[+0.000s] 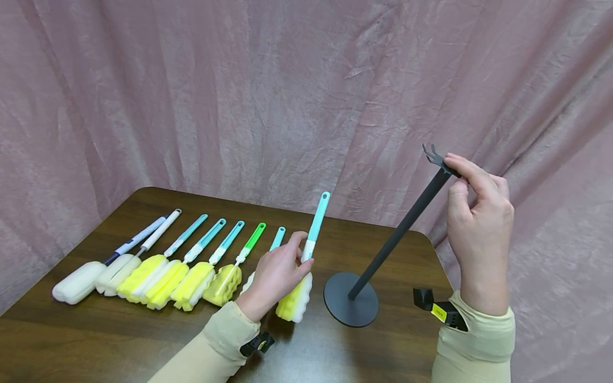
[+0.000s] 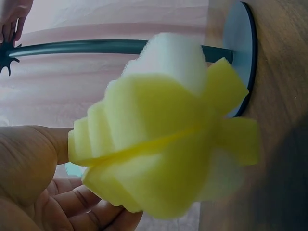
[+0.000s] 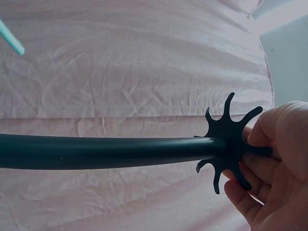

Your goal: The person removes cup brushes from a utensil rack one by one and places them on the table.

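Observation:
In the head view my left hand (image 1: 276, 274) grips a sponge bottle brush (image 1: 317, 221) by its white neck, the light-blue handle pointing up. Its yellow-and-white sponge head (image 2: 154, 120) hangs downward and fills the left wrist view, seemingly just above the table. My right hand (image 1: 481, 229) pinches one side of the hooked top (image 3: 233, 144) of a black stand (image 1: 402, 229). Curved prongs spread around that top, and nothing hangs on them. The stand's round base (image 1: 351, 311) is on the table, right of the held brush.
Several more sponge brushes lie in a row on the brown wooden table (image 1: 191, 340), left of my left hand. Among them are a green-handled brush (image 1: 253, 239) and a dark-blue one (image 1: 141, 234) at the far left. A pink curtain (image 1: 287, 106) hangs behind.

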The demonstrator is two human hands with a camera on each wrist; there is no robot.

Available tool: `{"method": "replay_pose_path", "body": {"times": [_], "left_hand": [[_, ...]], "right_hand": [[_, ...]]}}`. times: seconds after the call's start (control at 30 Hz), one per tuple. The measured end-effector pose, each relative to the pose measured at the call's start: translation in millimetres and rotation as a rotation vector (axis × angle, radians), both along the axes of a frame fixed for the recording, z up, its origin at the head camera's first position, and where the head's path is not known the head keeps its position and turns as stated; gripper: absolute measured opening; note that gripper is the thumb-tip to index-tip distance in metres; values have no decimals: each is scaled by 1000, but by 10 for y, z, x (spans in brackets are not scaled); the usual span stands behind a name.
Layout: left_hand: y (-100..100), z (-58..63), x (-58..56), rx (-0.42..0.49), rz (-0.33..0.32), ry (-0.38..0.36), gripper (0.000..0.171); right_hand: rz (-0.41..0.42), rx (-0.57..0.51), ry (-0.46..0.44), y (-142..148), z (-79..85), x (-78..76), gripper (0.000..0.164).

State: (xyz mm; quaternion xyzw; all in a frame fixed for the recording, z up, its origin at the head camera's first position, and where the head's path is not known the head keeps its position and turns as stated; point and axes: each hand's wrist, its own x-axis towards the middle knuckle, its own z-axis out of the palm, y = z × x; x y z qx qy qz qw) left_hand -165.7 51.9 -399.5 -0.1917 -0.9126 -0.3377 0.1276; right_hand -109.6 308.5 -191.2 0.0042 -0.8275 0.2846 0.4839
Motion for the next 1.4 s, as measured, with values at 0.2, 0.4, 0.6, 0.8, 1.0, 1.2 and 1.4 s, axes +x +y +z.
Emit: {"method": "replay_pose_path", "body": {"times": [0.2,0.4,0.6,0.8,1.0,1.2,1.4], "left_hand": [[12,-85,-23,-41,6,-11,54],[15,-142,-34,-88,48,-31,57],[25,-176,-56,-151,65,-84,63],[22,-222,-85,-209,59,-97,66],[12,-253,-112,-228,54,-68,63],[12,-297,-137,-277,46,-5,61],[39,-334,-176,-321,44,-47,59]], "right_hand": [[0,2,-6,19,-7,-11,40],[-2,10,-9,32,-12,-18,40],[2,6,1,9,3,-5,40],[5,1,7,-14,15,9,40],[10,-3,7,-27,21,21,40],[14,-3,16,-51,32,39,39],[16,-5,21,-63,37,43,39]]}}
